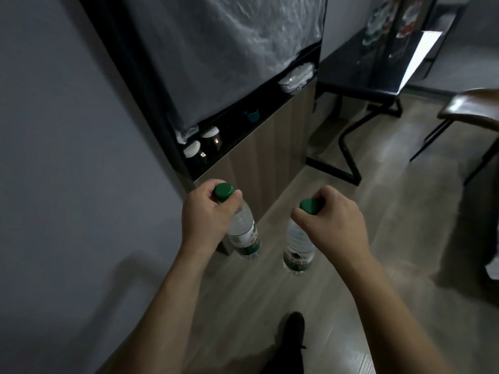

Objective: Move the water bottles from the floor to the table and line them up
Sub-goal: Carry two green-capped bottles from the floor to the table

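Two clear water bottles with green caps and green-and-white labels hang above the wooden floor, one in each hand. My left hand grips the neck of the left water bottle, its cap sticking out above my fingers. My right hand grips the neck of the right water bottle in the same way. Both bottles hang roughly upright, about a hand's width apart. The dark glossy table stands ahead to the right, well beyond the bottles.
A wood-fronted cabinet with a dark shelf holding jars runs along the left, under a plastic-covered panel. A grey wall is at left. A brown chair stands at right. My black shoe is on the floor below.
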Tool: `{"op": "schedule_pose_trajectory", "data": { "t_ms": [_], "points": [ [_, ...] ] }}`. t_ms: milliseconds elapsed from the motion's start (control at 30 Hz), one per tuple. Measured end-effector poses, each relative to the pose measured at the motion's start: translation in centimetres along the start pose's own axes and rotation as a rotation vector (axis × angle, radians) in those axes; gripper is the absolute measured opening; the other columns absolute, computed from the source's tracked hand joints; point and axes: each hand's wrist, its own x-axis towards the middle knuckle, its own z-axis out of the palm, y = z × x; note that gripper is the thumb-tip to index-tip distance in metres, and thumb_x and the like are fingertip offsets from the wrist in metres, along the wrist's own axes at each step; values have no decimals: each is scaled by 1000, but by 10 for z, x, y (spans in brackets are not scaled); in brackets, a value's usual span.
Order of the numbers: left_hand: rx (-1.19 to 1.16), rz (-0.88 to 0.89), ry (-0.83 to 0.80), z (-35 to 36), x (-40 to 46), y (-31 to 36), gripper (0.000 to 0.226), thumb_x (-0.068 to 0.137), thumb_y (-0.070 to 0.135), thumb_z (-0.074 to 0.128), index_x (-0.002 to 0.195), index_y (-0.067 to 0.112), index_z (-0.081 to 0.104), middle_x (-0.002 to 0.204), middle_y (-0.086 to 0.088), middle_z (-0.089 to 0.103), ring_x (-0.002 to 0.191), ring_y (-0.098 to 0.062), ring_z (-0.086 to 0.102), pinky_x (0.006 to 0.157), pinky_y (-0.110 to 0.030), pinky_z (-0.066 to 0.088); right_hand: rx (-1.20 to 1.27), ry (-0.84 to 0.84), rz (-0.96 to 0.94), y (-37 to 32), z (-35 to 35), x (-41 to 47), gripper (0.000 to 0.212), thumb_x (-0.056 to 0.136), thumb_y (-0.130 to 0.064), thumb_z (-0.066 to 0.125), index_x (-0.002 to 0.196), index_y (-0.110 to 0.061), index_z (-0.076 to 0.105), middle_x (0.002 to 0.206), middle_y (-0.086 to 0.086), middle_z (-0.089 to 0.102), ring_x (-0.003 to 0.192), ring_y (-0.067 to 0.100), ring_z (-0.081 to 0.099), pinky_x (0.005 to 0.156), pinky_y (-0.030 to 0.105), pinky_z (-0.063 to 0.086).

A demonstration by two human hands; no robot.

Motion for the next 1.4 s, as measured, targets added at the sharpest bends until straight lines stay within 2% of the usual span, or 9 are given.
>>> {"op": "schedule_pose_trajectory", "data": {
  "t_ms": [67, 200, 467, 600, 667, 967, 1067, 1233, 1400],
  "points": [
    [-13, 21, -44, 29, 26, 4, 13, 79, 28, 75, 75, 20, 65, 66, 4, 65, 65, -14, 64, 61, -36, 55, -25, 43, 13, 15, -5, 31, 27, 66, -47, 65, 70, -27, 47, 62, -10, 52, 57, 6, 51, 48, 27, 39],
    [-8, 89, -112, 87, 80, 17, 14, 77, 26, 77, 76, 20, 64, 65, 7, 63, 65, -11, 62, 61, -30, 52, -66, 84, 39, 38, -21, 96, 28, 65, -50, 63, 72, -26, 49, 62, -10, 52, 57, 8, 52, 49, 29, 43],
    [-120, 154, -218, 199, 182, 60, 16, 72, 37, 73, 75, 25, 62, 65, 11, 62, 65, -10, 62, 63, -37, 55, -73, 195, 144, 85, -60, 214, 25, 68, -46, 64, 76, -26, 53, 65, -9, 56, 59, 7, 54, 48, 26, 37],
    [-143, 161, -265, 263, 214, 82, 15, 71, 36, 74, 75, 26, 64, 65, 12, 63, 63, -7, 61, 63, -35, 53, -86, 244, 233, 121, -80, 262, 27, 67, -48, 64, 76, -26, 53, 65, -10, 56, 60, 9, 55, 52, 32, 48],
    [-155, 168, -283, 296, 230, 93, 16, 70, 37, 74, 75, 25, 64, 65, 11, 63, 62, -7, 60, 62, -34, 52, -109, 248, 273, 142, -88, 290, 27, 66, -48, 63, 74, -25, 52, 64, -10, 56, 61, 11, 55, 52, 31, 46],
    [-188, 203, -297, 434, 297, 146, 18, 67, 42, 72, 76, 28, 65, 65, 10, 64, 61, -5, 59, 60, -27, 51, -105, 245, 253, 230, -134, 420, 27, 64, -49, 59, 71, -25, 48, 63, -10, 56, 60, 11, 54, 50, 27, 39],
    [-178, 215, -277, 480, 323, 172, 16, 69, 42, 73, 77, 30, 66, 67, 9, 66, 64, -9, 62, 62, -33, 54, -93, 267, 231, 254, -158, 471, 26, 66, -49, 60, 72, -27, 48, 62, -11, 55, 57, 7, 52, 47, 25, 35],
    [-196, 207, -279, 545, 356, 205, 16, 68, 41, 73, 77, 30, 66, 66, 11, 65, 63, -7, 61, 63, -35, 54, -91, 273, 238, 288, -187, 535, 26, 67, -49, 61, 74, -27, 49, 65, -10, 57, 62, 12, 55, 54, 32, 46],
    [-172, 212, -288, 609, 393, 225, 14, 68, 39, 72, 74, 28, 66, 66, 9, 66, 61, -7, 62, 58, -26, 53, -93, 275, 278, 326, -202, 603, 27, 65, -49, 61, 72, -25, 50, 65, -9, 57, 63, 14, 56, 56, 33, 47]
  ]
}}
